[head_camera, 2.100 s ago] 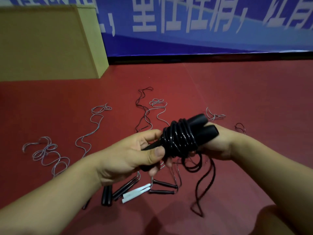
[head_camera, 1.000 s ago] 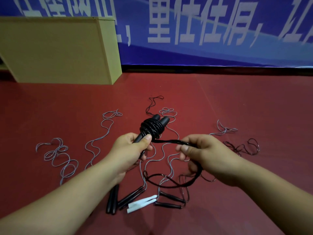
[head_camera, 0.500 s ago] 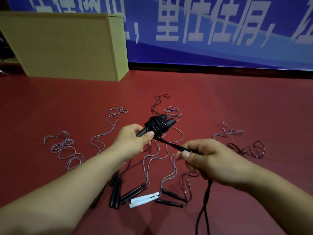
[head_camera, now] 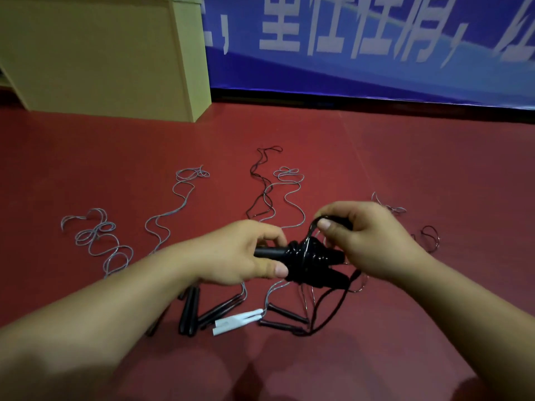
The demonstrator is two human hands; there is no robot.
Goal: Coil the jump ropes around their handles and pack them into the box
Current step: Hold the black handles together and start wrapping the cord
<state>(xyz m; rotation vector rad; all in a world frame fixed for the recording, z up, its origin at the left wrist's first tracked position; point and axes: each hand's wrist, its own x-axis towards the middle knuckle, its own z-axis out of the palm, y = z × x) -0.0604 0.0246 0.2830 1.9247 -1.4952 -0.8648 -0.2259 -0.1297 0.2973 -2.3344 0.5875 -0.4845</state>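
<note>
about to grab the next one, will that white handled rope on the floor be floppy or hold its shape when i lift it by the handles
Probably floppy: the thin grey cord lies in loose squiggles on the red floor, so it should dangle and drag. The white handles look straight and rigid, lying side by side, so they should lift together. It probably snags: neighbouring cords cross it near the black handles.

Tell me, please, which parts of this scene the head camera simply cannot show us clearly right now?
- Box: top edge crops it, so its opening and contents are unseen.
- Black handles: middle hidden under the coiled black rope and the left hand.
- Rope end: hidden inside the right hand.
- Floor handles: partly hidden behind the left forearm.
- Banner: text blurred, cropped.
</note>
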